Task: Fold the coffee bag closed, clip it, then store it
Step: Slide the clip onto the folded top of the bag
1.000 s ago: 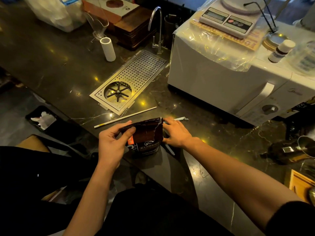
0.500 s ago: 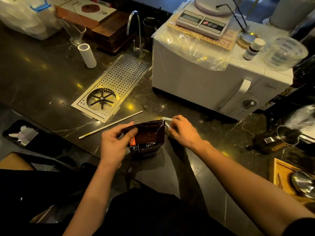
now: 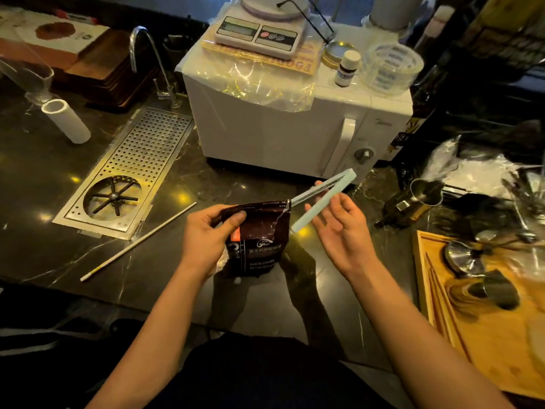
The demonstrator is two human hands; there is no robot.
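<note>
A dark brown coffee bag (image 3: 259, 240) stands on the black marble counter (image 3: 44, 172), its top folded over. My left hand (image 3: 206, 234) pinches the folded top at its left end. My right hand (image 3: 339, 225) holds a long pale green sealing clip (image 3: 321, 199), which is hinged open in a narrow V. The clip's open ends point at the bag's right top corner and one arm touches that corner. The hinge end sticks up toward the white microwave.
A white microwave (image 3: 280, 128) with a scale (image 3: 259, 32) on top stands just behind. A perforated steel drip tray (image 3: 129, 172) and a thin white stick (image 3: 138, 240) lie to the left. A metal pitcher (image 3: 424, 193) and a wooden tray (image 3: 483, 320) crowd the right.
My right hand picked the clip up off the counter behind the bag, and it now hangs open at the bag's right corner. My left hand kept its hold on the fold.
</note>
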